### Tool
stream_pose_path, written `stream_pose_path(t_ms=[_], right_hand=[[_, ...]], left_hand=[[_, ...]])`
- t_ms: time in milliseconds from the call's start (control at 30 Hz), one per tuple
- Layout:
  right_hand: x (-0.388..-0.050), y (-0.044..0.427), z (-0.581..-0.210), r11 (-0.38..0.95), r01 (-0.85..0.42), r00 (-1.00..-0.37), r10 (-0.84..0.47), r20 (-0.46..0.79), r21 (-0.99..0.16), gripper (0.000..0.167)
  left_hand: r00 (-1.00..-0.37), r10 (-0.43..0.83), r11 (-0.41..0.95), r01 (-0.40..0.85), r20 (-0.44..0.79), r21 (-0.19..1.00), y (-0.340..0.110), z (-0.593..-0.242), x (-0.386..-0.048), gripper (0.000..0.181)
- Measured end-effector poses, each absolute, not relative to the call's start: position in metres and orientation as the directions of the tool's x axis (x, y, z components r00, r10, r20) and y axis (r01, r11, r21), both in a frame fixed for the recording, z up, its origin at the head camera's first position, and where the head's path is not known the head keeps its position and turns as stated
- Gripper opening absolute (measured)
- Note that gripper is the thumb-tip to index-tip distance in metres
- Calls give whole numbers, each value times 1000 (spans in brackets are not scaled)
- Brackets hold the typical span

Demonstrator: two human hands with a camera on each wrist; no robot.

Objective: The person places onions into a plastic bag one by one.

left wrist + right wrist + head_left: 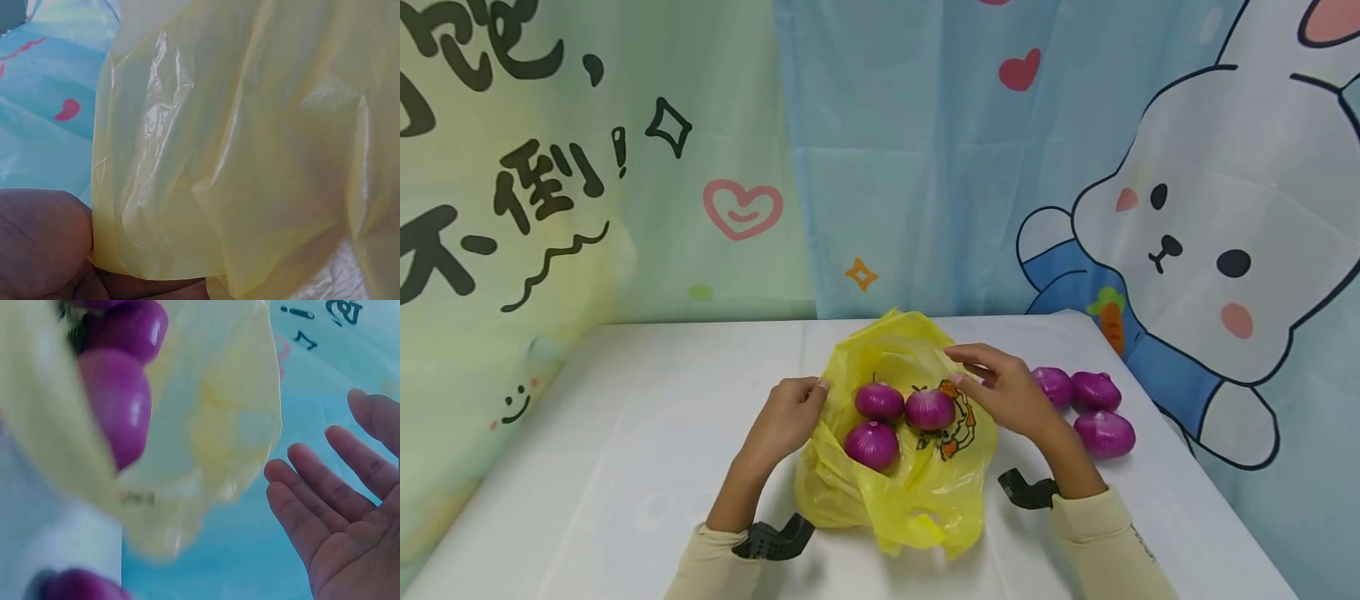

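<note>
A yellow plastic bag (917, 508) lies with its mouth spread open on the white table. Three purple onions, a left one (880, 402), a right one (929, 409) and a front one (872, 445), sit inside it. My left hand (786, 417) pinches the bag's left edge between thumb and fingers, as the left wrist view shows with the thumb (44, 240) against the plastic. My right hand (1011, 392) is by the bag's right rim; in the right wrist view its fingers (331, 494) are spread, holding nothing, apart from the plastic.
More purple onions rest to the right of the bag: a rear one (1096, 391), a front one (1105, 434) and one beside my right hand (1054, 386). Behind the table (647, 433) hangs a printed curtain (910, 192) with a cartoon rabbit.
</note>
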State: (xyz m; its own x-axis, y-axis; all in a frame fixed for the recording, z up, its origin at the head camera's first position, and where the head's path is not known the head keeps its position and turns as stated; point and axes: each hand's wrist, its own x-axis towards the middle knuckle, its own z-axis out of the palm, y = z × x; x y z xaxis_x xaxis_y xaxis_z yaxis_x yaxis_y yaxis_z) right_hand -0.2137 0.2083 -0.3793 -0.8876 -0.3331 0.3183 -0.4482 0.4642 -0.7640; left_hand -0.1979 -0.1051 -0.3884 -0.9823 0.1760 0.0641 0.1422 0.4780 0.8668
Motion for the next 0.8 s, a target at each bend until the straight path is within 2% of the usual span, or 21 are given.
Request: stream_pose_path(t_ms=[233,567,800], right_hand=[[-214,240,-389,559,-350,-937,-192,293,-752,41],[-219,272,-413,689,-226,-970,-97,222,-688,56],[-222,282,-422,725,-188,-982,-120,146,-663,62]], left_hand=[[-983,173,481,145,69,864,-105,-390,-198,39],[-980,180,487,160,81,859,-104,-390,-197,39],[-981,180,488,157,77,859,-104,-390,-197,39]])
